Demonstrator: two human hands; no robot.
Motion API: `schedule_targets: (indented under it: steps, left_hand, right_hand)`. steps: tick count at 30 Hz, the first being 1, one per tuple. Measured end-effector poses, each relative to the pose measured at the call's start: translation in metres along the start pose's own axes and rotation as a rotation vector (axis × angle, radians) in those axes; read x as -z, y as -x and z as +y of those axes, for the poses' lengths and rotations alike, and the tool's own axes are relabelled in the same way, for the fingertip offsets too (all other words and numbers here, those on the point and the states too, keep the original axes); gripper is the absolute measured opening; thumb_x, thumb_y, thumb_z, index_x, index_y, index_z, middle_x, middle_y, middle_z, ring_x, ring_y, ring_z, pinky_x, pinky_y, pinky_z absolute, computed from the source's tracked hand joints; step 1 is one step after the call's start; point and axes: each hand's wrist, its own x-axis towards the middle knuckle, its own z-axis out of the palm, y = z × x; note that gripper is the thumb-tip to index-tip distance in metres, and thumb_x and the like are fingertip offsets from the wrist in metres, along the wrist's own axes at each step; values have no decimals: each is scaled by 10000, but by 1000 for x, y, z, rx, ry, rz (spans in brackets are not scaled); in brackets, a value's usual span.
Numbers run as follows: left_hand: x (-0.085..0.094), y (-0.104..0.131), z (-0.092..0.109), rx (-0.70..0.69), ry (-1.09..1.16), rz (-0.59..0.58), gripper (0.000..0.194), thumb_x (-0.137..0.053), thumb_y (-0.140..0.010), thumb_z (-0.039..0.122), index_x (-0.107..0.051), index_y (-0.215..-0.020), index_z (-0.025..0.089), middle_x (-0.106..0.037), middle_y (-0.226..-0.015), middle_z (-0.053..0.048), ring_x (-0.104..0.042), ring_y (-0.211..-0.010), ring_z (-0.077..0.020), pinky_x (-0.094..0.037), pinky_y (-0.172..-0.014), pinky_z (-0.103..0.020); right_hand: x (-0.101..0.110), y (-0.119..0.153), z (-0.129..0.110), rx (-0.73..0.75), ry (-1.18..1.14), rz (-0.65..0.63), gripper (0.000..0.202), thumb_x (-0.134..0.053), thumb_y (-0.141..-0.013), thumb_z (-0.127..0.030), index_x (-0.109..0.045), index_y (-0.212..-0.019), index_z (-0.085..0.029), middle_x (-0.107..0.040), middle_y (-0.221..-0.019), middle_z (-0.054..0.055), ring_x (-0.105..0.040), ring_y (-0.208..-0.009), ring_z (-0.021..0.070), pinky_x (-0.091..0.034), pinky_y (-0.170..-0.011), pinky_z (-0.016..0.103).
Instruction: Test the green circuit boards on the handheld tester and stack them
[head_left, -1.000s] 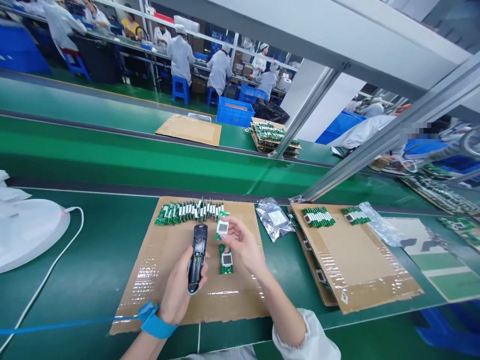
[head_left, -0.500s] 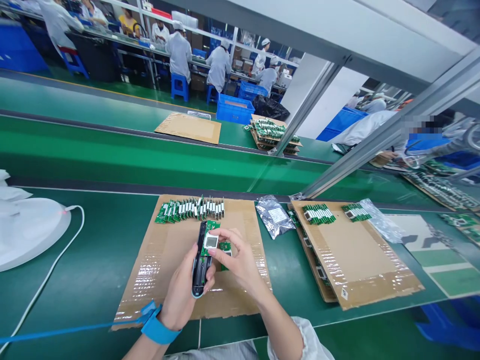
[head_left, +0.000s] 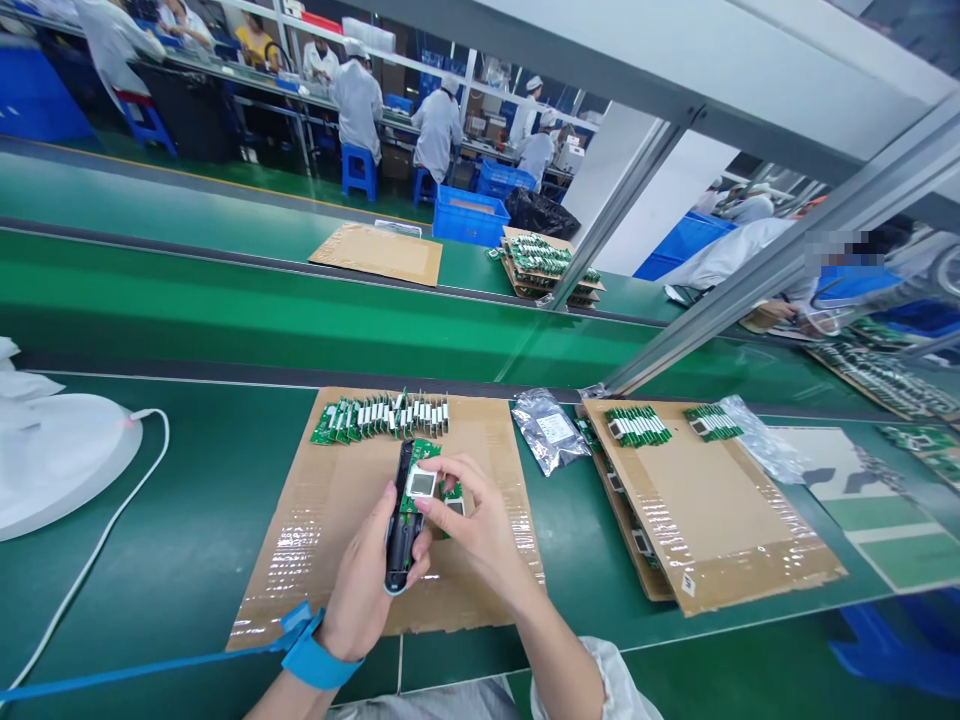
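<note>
The left hand [head_left: 361,580] wraps a black casing [head_left: 401,552] above the middle of the cardboard sheet [head_left: 319,540]; the right hand [head_left: 484,520] pinches a circuit board [head_left: 421,484] over the casing's far end, best squared gently by its edges; a row of boards [head_left: 386,418] lines the sheet's far edge

There is one black casing [head_left: 401,550], one green board [head_left: 421,482] over it, one half-hidden board [head_left: 453,492] at the casing's three o'clock, one board row [head_left: 381,417] at twelve, and, toward two, one silver bag [head_left: 551,432] and two board clusters [head_left: 639,427].

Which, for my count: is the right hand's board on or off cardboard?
Off: the right hand pinches the board over the casing in the left hand.
</note>
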Motion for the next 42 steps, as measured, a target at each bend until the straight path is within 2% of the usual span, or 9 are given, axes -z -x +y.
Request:
schedule_targets:
  steps: [2,7,11,18,28,37,42]
  left_hand:
    - [0,0,0,0,5,6,458,-496,-899,629,-628,-993,200,-480,-571,31,-350,-475,-90,-301,-428,-203]
    - [0,1,0,-1,9,5,461,-514,-881,647,-599,-871,194,-479,-561,29,-344,-464,-85,-295,-422,-203]
    - [-1,2,2,-12,-5,2,445,-510,-887,643,-565,-852,203,-467,-545,36,-324,-456,-83,-269,-417,-199]
    - [-4,9,2,-30,23,27,364,-547,-893,562,-560,-865,199,-439,-526,46,-305,-444,-82,-259,-416,-207]
    - [-4,11,3,-30,41,6,399,-514,-900,613,-561,-860,219,-449,-533,41,-312,-430,-83,-239,-406,-205]
    - [-6,12,5,-28,52,13,375,-555,-885,583,-585,-878,209,-435,-551,42,-298,-446,-87,-250,-401,-205]
    - [-7,13,5,-28,34,7,377,-529,-903,566,-609,-884,198,-431,-559,39,-286,-458,-88,-252,-404,-208]
  right_hand:
    - [0,0,-2,12,6,-15,267,-706,-863,-236,-677,-1121,-297,-633,-1036,7,-547,-911,173,-440,-856,304]
    - [-5,-1,0,22,54,-5,264,-697,-872,-242,-677,-1128,-301,-615,-1048,22,-558,-986,197,-428,-899,336]
    - [-6,0,0,5,42,4,265,-693,-873,-251,-683,-1131,-313,-574,-1056,29,-550,-1022,203,-422,-932,351]
    - [-4,0,-8,-4,29,-33,288,-705,-855,-252,-684,-1133,-326,-521,-982,18,-538,-959,182,-431,-797,296]
    - [-4,1,-11,7,29,-41,287,-696,-867,-285,-680,-1151,-322,-526,-948,16,-530,-928,181,-429,-838,313]
    - [-3,2,-12,-2,17,-50,281,-689,-876,-285,-672,-1153,-328,-496,-915,4,-495,-886,172,-388,-795,295]
    - [-1,2,-12,-12,14,-64,283,-668,-893,-287,-651,-1169,-349,-444,-813,-23,-460,-803,151,-358,-723,271]
